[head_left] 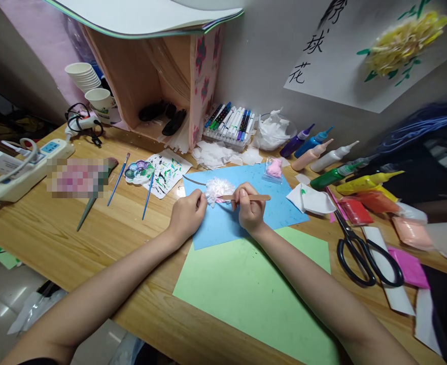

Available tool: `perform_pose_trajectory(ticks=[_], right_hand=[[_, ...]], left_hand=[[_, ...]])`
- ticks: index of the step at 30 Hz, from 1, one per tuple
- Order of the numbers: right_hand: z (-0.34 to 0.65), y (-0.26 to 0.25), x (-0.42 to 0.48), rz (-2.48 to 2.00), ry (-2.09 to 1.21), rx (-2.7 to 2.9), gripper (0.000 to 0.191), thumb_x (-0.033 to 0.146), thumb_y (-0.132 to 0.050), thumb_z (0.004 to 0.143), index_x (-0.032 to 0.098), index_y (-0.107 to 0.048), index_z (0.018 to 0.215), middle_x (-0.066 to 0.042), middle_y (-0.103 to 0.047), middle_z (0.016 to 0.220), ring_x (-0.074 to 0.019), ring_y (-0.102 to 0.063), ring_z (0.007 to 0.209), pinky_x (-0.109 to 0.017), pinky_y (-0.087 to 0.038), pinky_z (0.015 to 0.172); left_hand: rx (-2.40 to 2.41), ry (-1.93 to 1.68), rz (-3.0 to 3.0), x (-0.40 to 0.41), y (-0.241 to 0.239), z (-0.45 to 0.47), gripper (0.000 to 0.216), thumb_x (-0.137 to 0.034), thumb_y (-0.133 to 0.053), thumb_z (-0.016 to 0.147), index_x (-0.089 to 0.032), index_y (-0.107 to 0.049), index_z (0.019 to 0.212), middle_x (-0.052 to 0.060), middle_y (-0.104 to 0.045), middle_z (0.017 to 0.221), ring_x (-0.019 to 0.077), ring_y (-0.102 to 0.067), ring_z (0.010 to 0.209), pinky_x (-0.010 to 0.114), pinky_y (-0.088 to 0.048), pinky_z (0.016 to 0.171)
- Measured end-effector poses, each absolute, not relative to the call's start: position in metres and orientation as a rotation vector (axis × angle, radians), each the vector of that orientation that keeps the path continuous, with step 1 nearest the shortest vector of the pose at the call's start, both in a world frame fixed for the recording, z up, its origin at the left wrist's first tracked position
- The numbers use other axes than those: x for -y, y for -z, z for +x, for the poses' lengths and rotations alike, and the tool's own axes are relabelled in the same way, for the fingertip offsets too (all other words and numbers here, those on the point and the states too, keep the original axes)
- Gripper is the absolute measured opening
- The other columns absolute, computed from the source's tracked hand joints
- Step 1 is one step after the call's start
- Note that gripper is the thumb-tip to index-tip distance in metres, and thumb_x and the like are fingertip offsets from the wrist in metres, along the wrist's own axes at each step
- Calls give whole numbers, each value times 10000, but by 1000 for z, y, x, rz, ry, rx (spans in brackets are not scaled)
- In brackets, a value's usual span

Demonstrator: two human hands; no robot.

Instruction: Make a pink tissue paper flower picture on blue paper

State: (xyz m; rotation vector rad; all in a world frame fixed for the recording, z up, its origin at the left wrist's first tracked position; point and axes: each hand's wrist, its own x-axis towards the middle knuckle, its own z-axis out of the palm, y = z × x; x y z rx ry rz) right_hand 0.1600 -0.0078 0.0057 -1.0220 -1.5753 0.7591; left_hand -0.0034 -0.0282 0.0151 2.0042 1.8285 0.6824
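White flower [220,188] sits near the middle of the blue sheet [282,208], directly in front of you, a thin dark line [195,180] running off its left side. Your two hands stand apart, one on either side of it. Your right hand [249,205] pinches a flat wooden stick [260,197], tip at the flower's lower part; your left hand [188,210] is curled at the near-left edge — whether it grips anything, cannot tell. Progress, as judged: the white head looks full and built up; pink [222,199] shows in one small patch by the stick tip, the rest reads white, so the pink part seems only partly done. What else is left cannot be told from this view. Room: the green sheet [223,274] lies flat on your near side, and bare surface [120,223] opens to your left, short of the brushes [118,180]. Far side is tighter — tissue scraps [215,154] and the bagged pink clay [274,170] crowd the blue sheet's edge. Scissors [350,235] lie to your right, clear of your forearm.
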Motion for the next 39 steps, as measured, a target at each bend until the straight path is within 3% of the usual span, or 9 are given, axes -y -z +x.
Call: perform_pose_trajectory(ticks=[10,24,31,39], right_hand=[[159,-10,10,-855,-538,1974,217,179,-338,857,232,-418,662,-7,-479,573,-161,-477,545,-306,-387,573],[156,-12,7,-959,-464,1893,261,170,-327,887,224,-397,642,6,-475,555,-148,-479,546,-287,-383,583],[156,-11,5,-928,-532,1826,252,175,-318,896,213,-412,665,9,-482,581,-133,-482,538,-275,-383,561],[160,-4,6,-908,-613,1720,254,205,-333,903,211,-415,663,22,-448,553,-129,-462,506,-274,-368,533]], left_hand=[[-1810,-694,1985,29,-16,-3,290,-308,-357,902,-203,-469,656,-18,-511,529,136,-485,514,256,-270,538],[-1828,-696,1997,28,-17,-3,287,-309,-360,895,-199,-463,651,-21,-476,525,131,-462,516,251,-254,529],[-1698,-799,1973,34,-18,-1,149,-345,-521,812,-204,-531,858,-65,-507,545,95,-506,513,201,-317,525],[-1750,-801,2030,31,-15,1,164,-349,-523,825,-202,-585,867,-55,-515,551,90,-509,515,198,-309,514]])
